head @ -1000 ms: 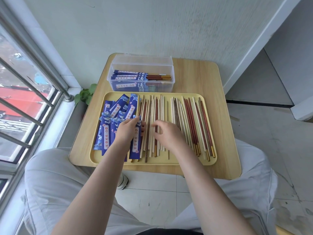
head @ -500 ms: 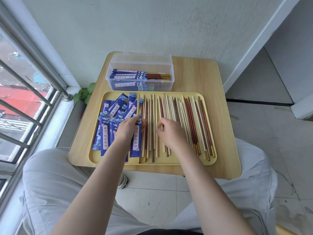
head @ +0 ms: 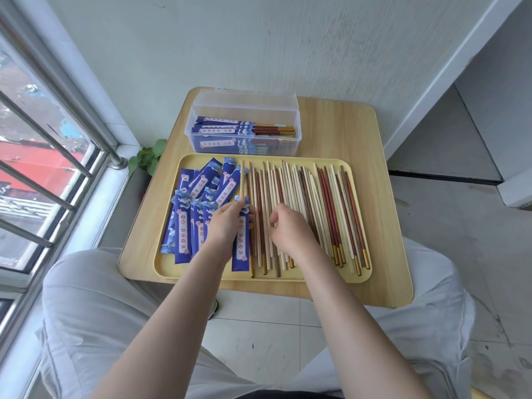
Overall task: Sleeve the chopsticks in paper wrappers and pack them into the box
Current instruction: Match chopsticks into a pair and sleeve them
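At the left of the pale yellow plastic tray point(head: 169, 266) we see the loose pile of blue printed paper wrappers point(head: 195, 208): thin, feather-light and easy to crease or tear, so we judge each is best taken near its open mouth, where a light squeeze keeps it gaping. Our left hand point(head: 223, 226) curls over one blue wrapper with a white label strip point(head: 241, 249), lying lengthwise at the pile's right edge; its thumb and fingers appear to pinch the top end, where a pale wooden chopstick point(head: 243, 180) pokes out toward the far rim. Just to the right, our right hand point(head: 290, 228) hovers with fingers bent, fingertips down among the loose chopsticks in cream, brown and dark red, some gold-tipped point(head: 331, 214); whether it grips one we cannot tell. These sticks look stiff, smooth and light, apt to roll, so a pinch close to the thicker end should steer them best. Beyond the tray, on the light wooden table point(head: 345, 133), the clear plastic box point(head: 244, 105) already holds several sleeved pairs lying flat.
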A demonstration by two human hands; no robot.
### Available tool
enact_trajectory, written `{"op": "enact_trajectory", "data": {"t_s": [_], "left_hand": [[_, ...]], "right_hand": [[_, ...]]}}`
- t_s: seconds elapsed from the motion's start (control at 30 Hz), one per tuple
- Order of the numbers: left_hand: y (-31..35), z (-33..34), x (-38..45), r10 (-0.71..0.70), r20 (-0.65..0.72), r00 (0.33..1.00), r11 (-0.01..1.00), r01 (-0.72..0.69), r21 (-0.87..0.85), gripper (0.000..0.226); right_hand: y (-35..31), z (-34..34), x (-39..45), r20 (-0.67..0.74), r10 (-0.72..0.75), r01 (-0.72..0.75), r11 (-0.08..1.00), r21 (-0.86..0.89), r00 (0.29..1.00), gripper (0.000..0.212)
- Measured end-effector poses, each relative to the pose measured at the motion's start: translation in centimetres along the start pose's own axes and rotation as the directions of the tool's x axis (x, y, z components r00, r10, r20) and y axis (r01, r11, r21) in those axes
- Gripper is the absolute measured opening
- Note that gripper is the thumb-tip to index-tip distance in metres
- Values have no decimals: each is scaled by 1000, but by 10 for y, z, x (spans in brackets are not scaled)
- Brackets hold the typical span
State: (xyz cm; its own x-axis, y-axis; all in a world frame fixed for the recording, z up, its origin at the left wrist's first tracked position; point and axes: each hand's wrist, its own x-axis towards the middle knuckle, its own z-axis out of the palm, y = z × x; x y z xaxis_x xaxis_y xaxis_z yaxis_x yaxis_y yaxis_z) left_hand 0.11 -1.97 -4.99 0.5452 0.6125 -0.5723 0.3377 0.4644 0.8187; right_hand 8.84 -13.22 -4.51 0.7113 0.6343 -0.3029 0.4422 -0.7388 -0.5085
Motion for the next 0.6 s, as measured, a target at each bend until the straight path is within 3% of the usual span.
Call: {"op": "enact_trajectory", "data": {"t_s": [0.17,0.33,0.5,0.6], "left_hand": [[0,-1,-1,50,-72,996,998,-52,-22,30],[3,-5,-1,-5,-47,999,1000,4,-9,30],[4,-8,0,-6,-22,1000,999,6,33,32],[3,-8,2,-8,-23,1000,999,9,38,31]], "right_hand": [[1,-5,-1,32,34,-35,998,54,999,20],[-6,0,-4,-2,-12,12,998,-57,1000,37],[-5,-1,-1,11,16,-15,999,-45,1000,12],[-7,0,-2,2,19,-19,999,-42,1000,29]]}}
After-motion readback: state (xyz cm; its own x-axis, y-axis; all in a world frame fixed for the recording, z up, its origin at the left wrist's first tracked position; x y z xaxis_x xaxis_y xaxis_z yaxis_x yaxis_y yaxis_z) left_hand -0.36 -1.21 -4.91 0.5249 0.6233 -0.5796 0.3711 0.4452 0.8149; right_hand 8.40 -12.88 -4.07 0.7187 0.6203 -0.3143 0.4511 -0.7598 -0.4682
